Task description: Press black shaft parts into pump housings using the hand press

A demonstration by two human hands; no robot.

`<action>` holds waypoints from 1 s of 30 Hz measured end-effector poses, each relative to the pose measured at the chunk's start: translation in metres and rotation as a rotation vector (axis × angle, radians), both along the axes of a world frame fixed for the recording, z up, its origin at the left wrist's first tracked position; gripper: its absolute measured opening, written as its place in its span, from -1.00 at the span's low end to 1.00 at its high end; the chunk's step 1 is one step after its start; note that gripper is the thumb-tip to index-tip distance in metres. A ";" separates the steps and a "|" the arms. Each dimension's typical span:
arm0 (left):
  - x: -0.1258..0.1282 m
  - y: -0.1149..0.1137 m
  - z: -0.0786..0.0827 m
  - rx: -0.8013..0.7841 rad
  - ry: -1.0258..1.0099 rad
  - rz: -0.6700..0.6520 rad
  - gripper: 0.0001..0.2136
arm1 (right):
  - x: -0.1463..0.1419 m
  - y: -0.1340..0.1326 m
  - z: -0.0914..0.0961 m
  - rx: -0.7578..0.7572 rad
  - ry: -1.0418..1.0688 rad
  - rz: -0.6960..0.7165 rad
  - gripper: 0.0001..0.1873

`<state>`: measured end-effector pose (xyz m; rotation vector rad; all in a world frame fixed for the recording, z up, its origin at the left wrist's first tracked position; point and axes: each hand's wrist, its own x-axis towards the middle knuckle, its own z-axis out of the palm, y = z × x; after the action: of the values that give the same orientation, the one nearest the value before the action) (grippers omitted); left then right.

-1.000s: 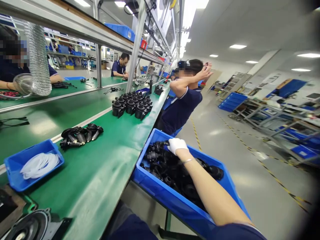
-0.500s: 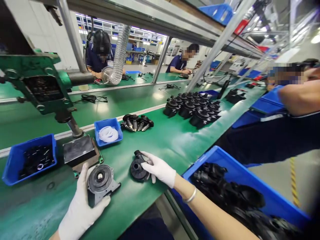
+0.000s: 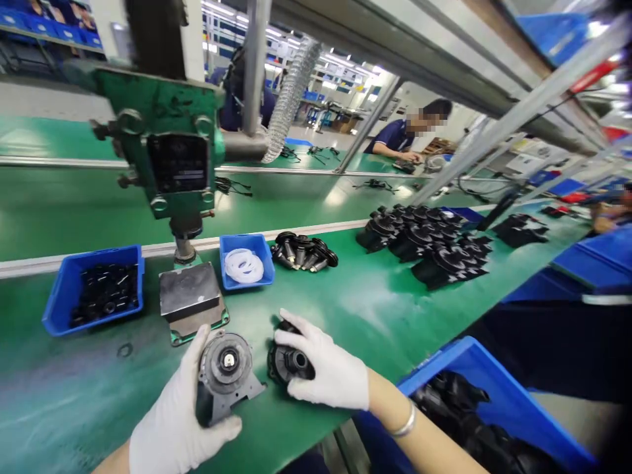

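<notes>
My left hand [image 3: 172, 421], in a white glove, grips a grey round pump body [image 3: 226, 372] with a flat bracket and holds it just above the green bench. My right hand [image 3: 326, 368], also gloved, is closed on a black round pump cover [image 3: 289, 362] right beside that body. The two parts are almost touching. Behind them a green press [image 3: 165, 145] stands over a grey metal block [image 3: 190, 296].
A blue tray of small black parts [image 3: 93, 296] sits at the left. Another blue tray holds white rings [image 3: 245, 262]. Black connectors [image 3: 303, 250] and finished black pumps [image 3: 429, 240] lie further back. A blue bin of black covers [image 3: 474, 408] hangs off the bench edge. Other workers sit across the line.
My view has swung left from the blue bin to the bench. My right hand came out of the bin with a black cover and brought it beside the grey body in my left hand.
</notes>
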<state>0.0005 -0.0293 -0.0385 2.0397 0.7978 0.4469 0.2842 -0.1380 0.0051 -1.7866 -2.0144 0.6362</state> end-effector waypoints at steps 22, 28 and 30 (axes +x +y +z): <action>0.011 0.025 0.041 -0.343 -0.232 -0.073 -0.13 | -0.086 0.081 0.042 0.303 -0.125 -0.013 -0.68; 0.010 0.025 0.037 -0.338 -0.267 -0.057 -0.14 | -0.086 0.081 0.039 0.302 -0.182 0.022 -0.62; 0.010 0.025 0.037 -0.337 -0.277 -0.056 -0.14 | -0.087 0.082 0.039 0.303 -0.186 0.037 -0.61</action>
<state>0.0109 -0.0046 -0.0019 1.6409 0.6007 0.5126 0.1973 -0.0564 0.0443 -1.6808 -2.1339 0.1651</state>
